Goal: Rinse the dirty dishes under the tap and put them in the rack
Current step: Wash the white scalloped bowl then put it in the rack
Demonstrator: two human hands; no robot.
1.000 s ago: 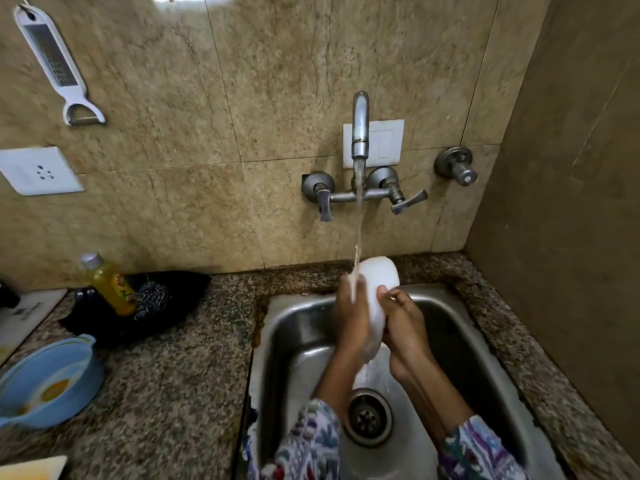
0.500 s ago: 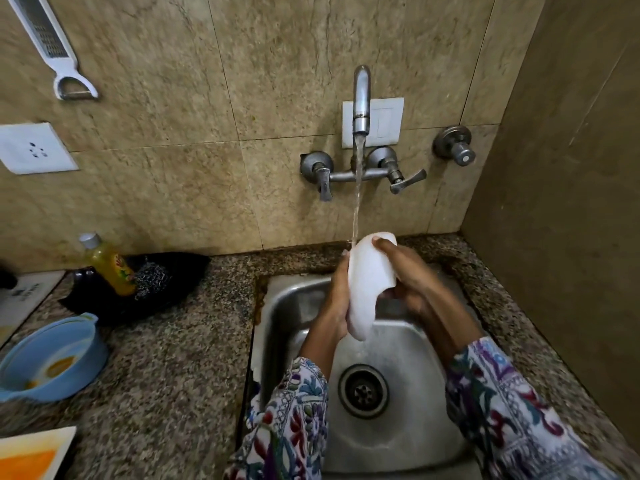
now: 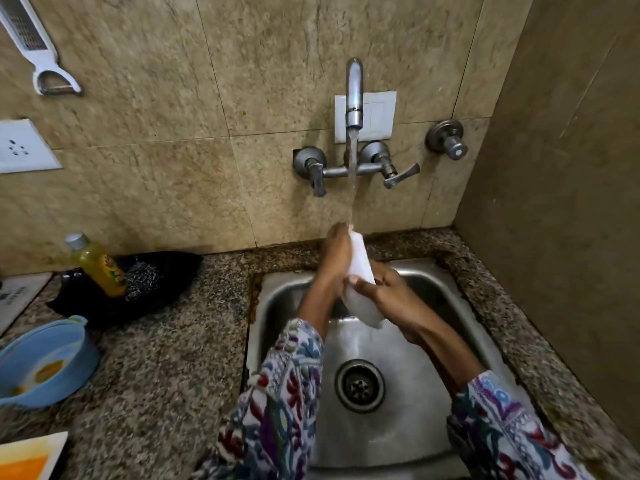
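Here, both hands, left point(image 3: 337, 252) and right point(image 3: 384, 289), grip a white dish point(image 3: 360, 271) edge-up under the running tap point(image 3: 354, 98).

- The steel sink point(image 3: 408, 414) sits sunk into the speckled granite counter point(image 3: 166, 368), right side of it, tucked near the corner wall.
- Chrome wall tap point(image 3: 354, 98) is straight behind the sink, a round valve knob point(image 3: 446, 140) off to its right.
- Both hands, left hand point(image 3: 337, 258) and right hand point(image 3: 388, 292), hold the white dish point(image 3: 360, 271) on edge over the basin, under the tap.
- Left of the sink: yellow liquid bottle point(image 3: 98, 265) on a black cloth point(image 3: 166, 275) by the wall, blue plastic bowl point(image 3: 45, 362) in front of that.
- White grater point(image 3: 34, 46) hangs on the wall far left, above a white wall socket point(image 3: 20, 147).
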